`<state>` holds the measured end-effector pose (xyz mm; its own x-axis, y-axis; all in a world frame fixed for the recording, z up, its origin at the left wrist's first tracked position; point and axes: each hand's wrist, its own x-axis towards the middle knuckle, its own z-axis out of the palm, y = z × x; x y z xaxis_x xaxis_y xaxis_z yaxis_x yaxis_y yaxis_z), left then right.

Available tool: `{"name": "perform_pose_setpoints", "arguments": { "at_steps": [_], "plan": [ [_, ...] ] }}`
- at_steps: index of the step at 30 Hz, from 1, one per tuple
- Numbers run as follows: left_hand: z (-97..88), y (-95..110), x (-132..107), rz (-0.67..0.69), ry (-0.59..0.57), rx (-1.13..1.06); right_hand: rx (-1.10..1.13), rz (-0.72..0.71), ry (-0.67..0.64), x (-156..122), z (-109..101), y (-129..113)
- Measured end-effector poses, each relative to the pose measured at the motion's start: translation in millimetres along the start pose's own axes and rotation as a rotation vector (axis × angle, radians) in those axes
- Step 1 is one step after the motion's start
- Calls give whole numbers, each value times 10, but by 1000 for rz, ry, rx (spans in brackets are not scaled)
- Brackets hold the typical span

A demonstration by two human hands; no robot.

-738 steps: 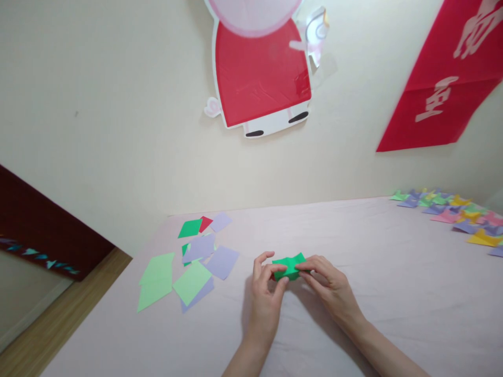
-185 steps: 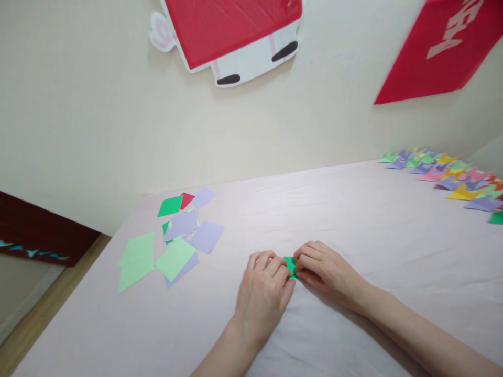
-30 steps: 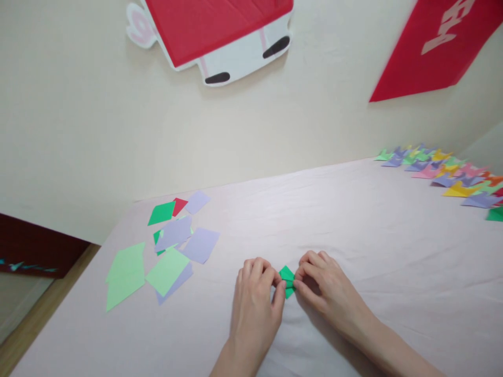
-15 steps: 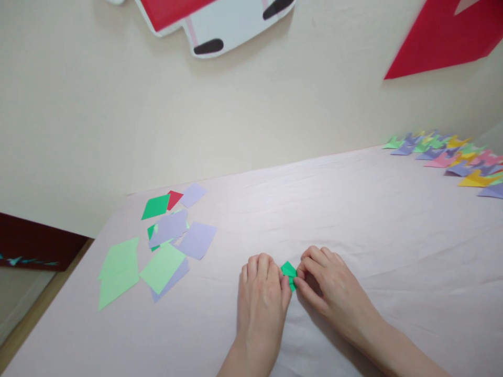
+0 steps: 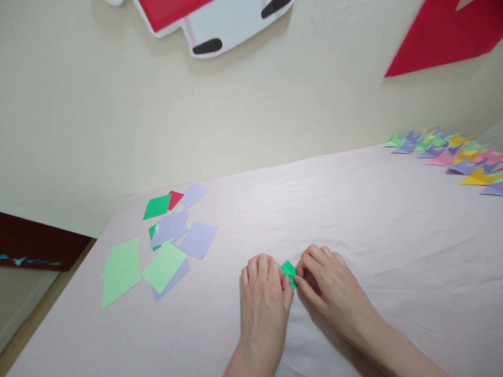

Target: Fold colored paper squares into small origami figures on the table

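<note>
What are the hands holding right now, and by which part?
A folded green paper: the right hand pinches its right edge; the left hand covers its left side.

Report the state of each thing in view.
Green piece, folded, partly covered
Left hand, palm down, thumb on green piece
Right hand, pinched on green piece's right edge
Loose sheets, flat, some overlapping
Folded pieces, points raised
Cloth, creased
Red banner, partly out of frame

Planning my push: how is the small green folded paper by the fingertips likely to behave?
The green folded paper is probably light, being small and thin-looking. Its folds likely make it stiffer than the loose sheets. Its angular, flat-looking shape suggests sliding over the cloth rather than rolling.
</note>
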<state>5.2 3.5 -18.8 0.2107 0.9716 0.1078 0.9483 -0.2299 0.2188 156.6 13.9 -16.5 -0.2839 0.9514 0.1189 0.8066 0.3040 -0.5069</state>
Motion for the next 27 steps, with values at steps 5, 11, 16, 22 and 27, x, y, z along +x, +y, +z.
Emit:
{"name": "perform_pose_setpoints", "arguments": {
  "at_steps": [5,11,16,22,27],
  "plan": [
    [-43,27,-40,-59,41,-118,39,-1,30,-18,8,-8],
    [-94,28,-58,-64,58,-268,85,4,14,-20,-14,-20],
    [-102,36,-62,-79,44,-302,98,15,2,-30,4,-21],
    [-133,65,-74,-116,3,-364,73,51,34,-25,36,-83],
    [-137,78,-62,-131,-5,-378,77,74,75,-2,59,-108]
  ]
}}
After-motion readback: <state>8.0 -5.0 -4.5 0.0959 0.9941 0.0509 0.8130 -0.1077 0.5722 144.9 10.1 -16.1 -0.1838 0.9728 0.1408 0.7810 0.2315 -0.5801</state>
